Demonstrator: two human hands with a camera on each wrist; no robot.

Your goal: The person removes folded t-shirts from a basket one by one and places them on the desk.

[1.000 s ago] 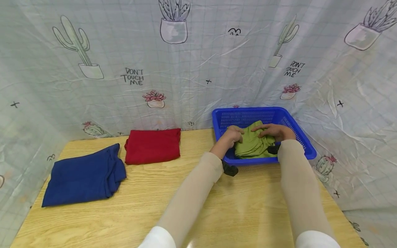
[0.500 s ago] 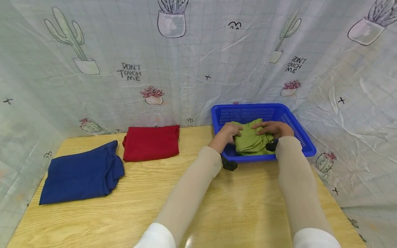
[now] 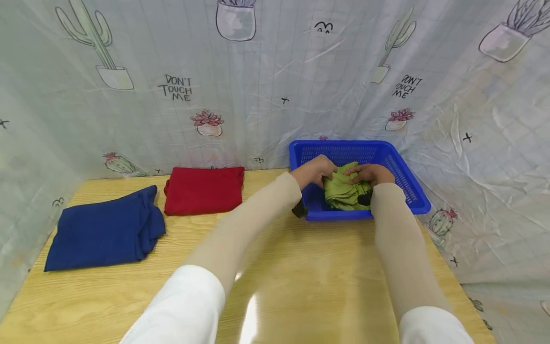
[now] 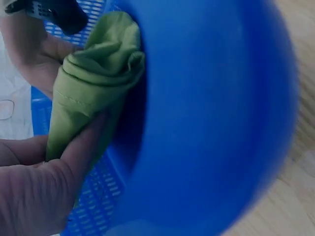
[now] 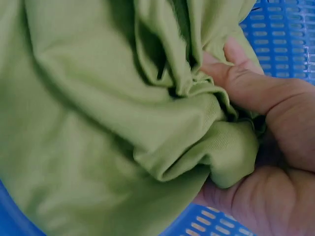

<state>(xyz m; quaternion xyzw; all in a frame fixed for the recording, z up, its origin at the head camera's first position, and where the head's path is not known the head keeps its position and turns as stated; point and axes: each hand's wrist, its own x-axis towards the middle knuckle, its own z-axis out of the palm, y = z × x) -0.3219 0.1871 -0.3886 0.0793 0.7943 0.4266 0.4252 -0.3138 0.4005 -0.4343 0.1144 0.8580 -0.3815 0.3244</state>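
A crumpled green cloth (image 3: 342, 190) lies in a blue plastic basket (image 3: 406, 186) at the table's back right. My left hand (image 3: 317, 171) grips the cloth's left side; in the left wrist view the thumb (image 4: 83, 150) presses against the green cloth (image 4: 93, 78) inside the blue basket (image 4: 216, 118). My right hand (image 3: 370, 174) grips its right side; in the right wrist view the fingers (image 5: 256, 88) pinch a bunched fold of the green cloth (image 5: 98, 108) over the basket's (image 5: 280, 29) mesh floor.
A folded red cloth (image 3: 203, 189) lies at the back middle of the wooden table (image 3: 301, 277). A folded dark blue cloth (image 3: 103, 228) lies at the left. A cactus-print curtain (image 3: 258, 81) surrounds the table on three sides.
Both hands have gathered the green cloth closer together and a little further back in the basket. The head view has tilted slightly down.
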